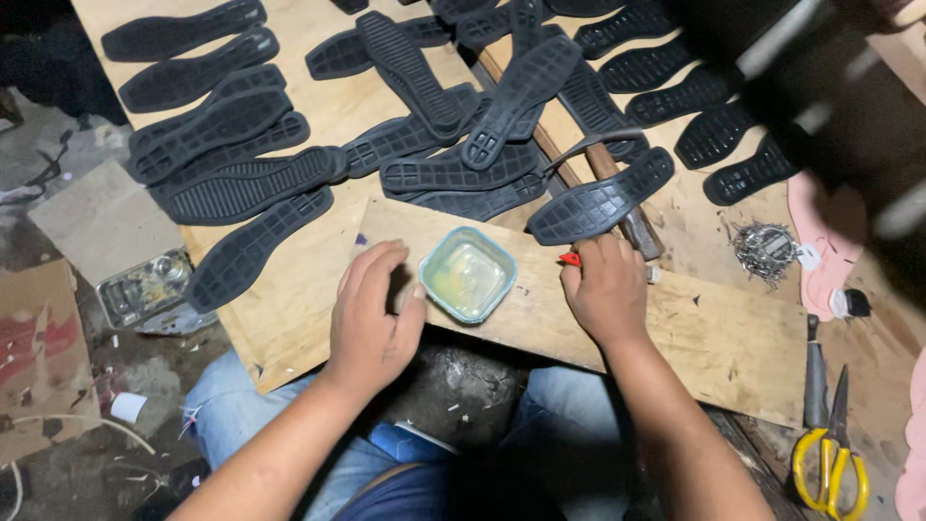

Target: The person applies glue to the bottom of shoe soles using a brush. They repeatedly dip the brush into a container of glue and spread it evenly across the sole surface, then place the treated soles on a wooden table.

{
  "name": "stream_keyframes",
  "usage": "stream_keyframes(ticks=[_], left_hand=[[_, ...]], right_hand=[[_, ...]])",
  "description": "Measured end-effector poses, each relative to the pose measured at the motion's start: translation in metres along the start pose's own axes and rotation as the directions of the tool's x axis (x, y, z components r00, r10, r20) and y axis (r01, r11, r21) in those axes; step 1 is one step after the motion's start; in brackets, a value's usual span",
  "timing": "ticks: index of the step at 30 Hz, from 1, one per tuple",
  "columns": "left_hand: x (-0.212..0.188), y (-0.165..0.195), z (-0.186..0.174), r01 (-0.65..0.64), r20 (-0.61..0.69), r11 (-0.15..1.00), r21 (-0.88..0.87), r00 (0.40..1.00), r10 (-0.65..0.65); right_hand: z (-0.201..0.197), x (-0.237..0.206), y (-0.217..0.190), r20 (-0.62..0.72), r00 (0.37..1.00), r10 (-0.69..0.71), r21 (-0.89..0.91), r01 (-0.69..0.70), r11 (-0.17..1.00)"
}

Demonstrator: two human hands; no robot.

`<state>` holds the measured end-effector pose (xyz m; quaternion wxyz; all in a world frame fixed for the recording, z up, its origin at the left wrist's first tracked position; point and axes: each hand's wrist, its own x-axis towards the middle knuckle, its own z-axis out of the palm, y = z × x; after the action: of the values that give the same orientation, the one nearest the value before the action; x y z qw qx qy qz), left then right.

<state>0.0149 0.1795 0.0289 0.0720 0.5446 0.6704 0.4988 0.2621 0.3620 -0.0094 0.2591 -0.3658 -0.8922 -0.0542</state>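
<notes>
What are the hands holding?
The right hand pinches a small red tool by its end. The left hand only touches the square pale-blue glue dish.

Bright centre, dark edges, blurred upper right.

Lower left of the frame: flattened brown cardboard box (37, 357) with red print, lying on the floor. Right of centre: small white tag (808, 257) beside a heap of nails.
</notes>
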Motion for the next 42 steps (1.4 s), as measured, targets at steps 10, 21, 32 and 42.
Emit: stream_keyframes(ticks=[10, 21, 32, 42], left_hand=[[0.166, 0.004, 0.140, -0.095, 0.706, 0.925, 0.367, 0.677, -0.211], [0.168, -0.011, 0.176, 0.203, 0.576, 0.974, 0.101, 0.786, -0.224], [0.171, -0.079, 0.046, 0.031, 0.317, 0.890, 0.455, 0.928, -0.195], [0.136, -0.092, 0.037, -0.060, 0.332, 0.814, 0.578, 0.928, -0.167]], right_hand=[[-0.003, 0.003, 0.001, 0.024, 0.999, 0.036, 0.023, -0.036, 0.999], [-0.002, 0.004, 0.006, 0.026, 0.999, 0.023, 0.063, -0.024, 0.998], [-0.002, 0.006, 0.004, 0.007, 1.000, 0.019, 0.046, -0.019, 0.999], [0.003, 0.003, 0.003, 0.016, 0.999, 0.036, 0.001, -0.036, 0.999]])
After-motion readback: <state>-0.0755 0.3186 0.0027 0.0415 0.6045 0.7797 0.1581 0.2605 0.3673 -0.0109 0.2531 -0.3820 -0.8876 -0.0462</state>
